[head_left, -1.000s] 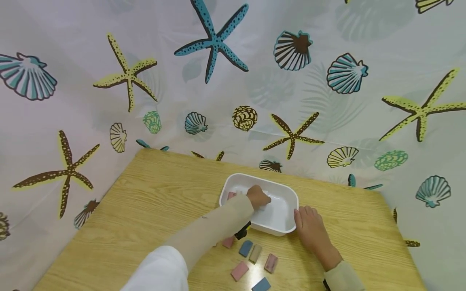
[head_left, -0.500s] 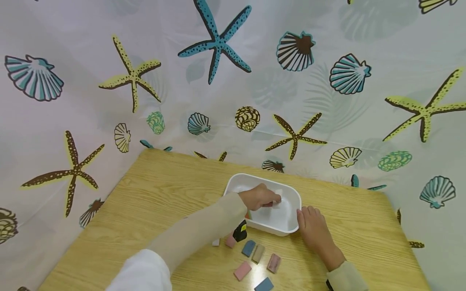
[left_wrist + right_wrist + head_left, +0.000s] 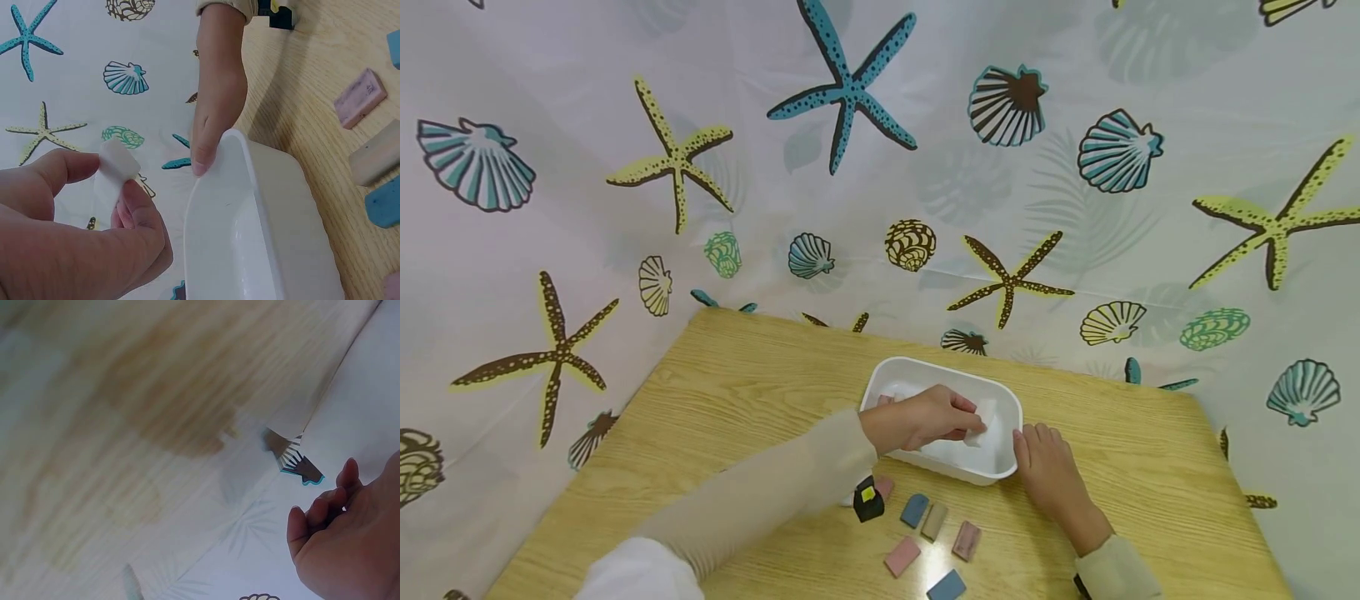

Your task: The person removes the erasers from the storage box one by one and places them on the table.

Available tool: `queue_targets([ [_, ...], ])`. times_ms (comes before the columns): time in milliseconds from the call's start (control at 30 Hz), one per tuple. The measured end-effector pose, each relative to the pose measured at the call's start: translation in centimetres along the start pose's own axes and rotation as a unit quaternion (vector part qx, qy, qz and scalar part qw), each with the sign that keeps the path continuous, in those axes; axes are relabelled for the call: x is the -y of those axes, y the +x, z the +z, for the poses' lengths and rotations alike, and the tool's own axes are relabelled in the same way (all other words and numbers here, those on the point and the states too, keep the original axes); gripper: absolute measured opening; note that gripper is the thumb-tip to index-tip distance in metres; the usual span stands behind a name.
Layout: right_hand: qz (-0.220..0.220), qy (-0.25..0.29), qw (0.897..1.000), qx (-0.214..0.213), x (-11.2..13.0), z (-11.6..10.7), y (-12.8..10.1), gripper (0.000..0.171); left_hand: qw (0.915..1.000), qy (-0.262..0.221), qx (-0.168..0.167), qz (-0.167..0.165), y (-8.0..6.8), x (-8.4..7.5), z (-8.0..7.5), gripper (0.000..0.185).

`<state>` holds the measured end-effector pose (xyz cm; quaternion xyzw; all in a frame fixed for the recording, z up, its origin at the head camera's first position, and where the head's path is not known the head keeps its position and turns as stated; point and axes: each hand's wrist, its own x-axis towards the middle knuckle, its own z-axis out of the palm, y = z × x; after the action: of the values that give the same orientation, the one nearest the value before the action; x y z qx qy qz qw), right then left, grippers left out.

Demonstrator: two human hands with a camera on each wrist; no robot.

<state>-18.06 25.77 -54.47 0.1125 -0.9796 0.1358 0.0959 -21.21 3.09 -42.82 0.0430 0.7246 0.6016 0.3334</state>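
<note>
One white block (image 3: 115,172) is being pinched between the left hand's (image 3: 925,417) thumb and fingers over the white tub (image 3: 1000,467), while the right hand (image 3: 1048,475), fingers relaxed, is touching its right rim and six blocks (image 3: 934,521) are waiting near the table's (image 3: 730,400) front edge.

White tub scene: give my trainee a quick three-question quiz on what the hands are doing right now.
1. True or false: the left hand pinches a white block over the white tub.
2. Where does the right hand rest? A) inside the tub B) against the tub's outer rim C) on a blue block
3. What surface do the loose coloured blocks lie on?

Key: 1 true; 2 B; 3 the wooden table.
</note>
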Motion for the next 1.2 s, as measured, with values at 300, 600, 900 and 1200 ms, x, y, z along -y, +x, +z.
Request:
queue_targets([
  [300, 0.007, 0.005, 1.000, 0.006, 0.1, -0.2, -0.1, 0.037, 0.9947, 0.081, -0.030, 0.056, -4.4, 1.6, -1.1, 0.029],
  [600, 0.005, 0.007, 1.000, 0.002, 0.1, -0.1, 0.0, 0.037, 0.9914, 0.089, -0.014, 0.095, -7.5, 5.5, -2.5, 0.029],
  [900, 0.014, 0.006, 1.000, 0.011, 0.1, -0.3, 0.0, 0.041, 0.9826, 0.148, -0.027, 0.109, -9.2, 10.1, -2.9, 0.032],
  [1200, 0.012, 0.008, 1.000, 0.009, 0.2, -0.4, 0.0, 0.039, 0.9749, 0.201, -0.034, 0.090, -10.1, 14.4, -4.1, 0.032],
])
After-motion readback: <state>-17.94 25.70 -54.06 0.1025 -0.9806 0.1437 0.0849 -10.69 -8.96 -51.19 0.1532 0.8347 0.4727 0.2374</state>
